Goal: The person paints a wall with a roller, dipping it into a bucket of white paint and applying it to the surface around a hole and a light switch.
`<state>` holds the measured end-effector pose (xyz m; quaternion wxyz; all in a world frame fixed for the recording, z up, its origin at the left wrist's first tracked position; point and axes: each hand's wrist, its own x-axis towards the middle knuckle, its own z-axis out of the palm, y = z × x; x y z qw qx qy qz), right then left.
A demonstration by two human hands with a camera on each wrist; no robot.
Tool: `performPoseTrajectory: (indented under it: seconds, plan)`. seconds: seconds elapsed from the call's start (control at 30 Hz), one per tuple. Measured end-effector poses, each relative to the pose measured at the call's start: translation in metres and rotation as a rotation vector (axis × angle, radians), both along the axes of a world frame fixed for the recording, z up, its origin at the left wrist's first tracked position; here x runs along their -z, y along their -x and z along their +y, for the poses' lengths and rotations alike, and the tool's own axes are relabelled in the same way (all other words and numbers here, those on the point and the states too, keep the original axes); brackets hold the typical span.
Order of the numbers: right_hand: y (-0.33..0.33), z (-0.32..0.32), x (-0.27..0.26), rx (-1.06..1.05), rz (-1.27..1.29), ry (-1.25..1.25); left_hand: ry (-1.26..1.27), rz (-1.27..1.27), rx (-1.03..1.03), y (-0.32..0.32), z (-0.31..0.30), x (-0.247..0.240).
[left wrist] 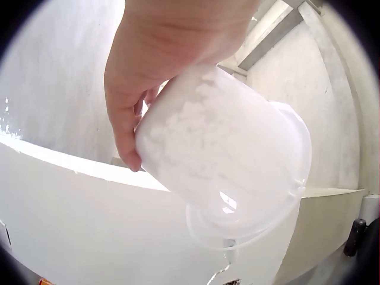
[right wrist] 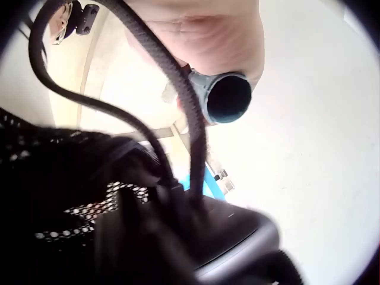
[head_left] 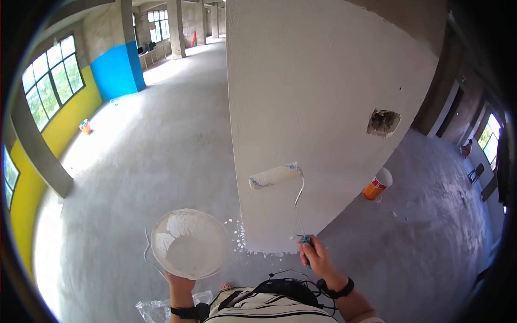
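Note:
My left hand grips a white plastic bucket low down, near its base. Pale paint coats the inside of the bucket, and its mouth faces up toward the head camera. In the left wrist view, fingers wrap around the bottom of the translucent bucket. My right hand holds a paint roller by its dark green handle. The roller's cover, speckled blue at the ends, lies against the lower part of a whitish pillar face. The right wrist view shows the handle's hollow end protruding from the hand.
A square hole breaks the pillar face. An orange and white bucket stands on the floor at its right. White paint drips spot the floor at the pillar's foot. Clear plastic sheeting lies near the feet. Another small bucket stands far left.

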<state>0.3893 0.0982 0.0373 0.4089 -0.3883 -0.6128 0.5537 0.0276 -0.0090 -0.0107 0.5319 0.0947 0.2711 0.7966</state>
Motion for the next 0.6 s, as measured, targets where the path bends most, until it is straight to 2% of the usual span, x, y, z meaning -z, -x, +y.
performPoseTrajectory:
  seconds: [0.2, 0.33, 0.4, 0.53, 0.6]
  plan:
    - [0.026, 0.056, -0.073, 0.07, 0.058, -0.211, 0.086, -0.06, -0.036, 0.026, -0.014, 0.03]
    - [0.065, 0.081, -0.12, 0.143, 0.102, -0.334, 0.12, -0.154, 0.002, 0.019, -0.019, 0.007]
    - [0.079, 0.098, -0.135, 0.159, 0.108, -0.338, 0.115, -0.149, 0.008, 0.019, -0.019, 0.012]
    - [0.097, 0.113, -0.125, 0.231, 0.14, -0.314, 0.111, -0.13, 0.013, 0.024, -0.021, 0.023]
    - [0.097, 0.116, -0.094, 0.221, 0.152, -0.304, 0.112, -0.15, -0.001, 0.019, -0.021, 0.018]
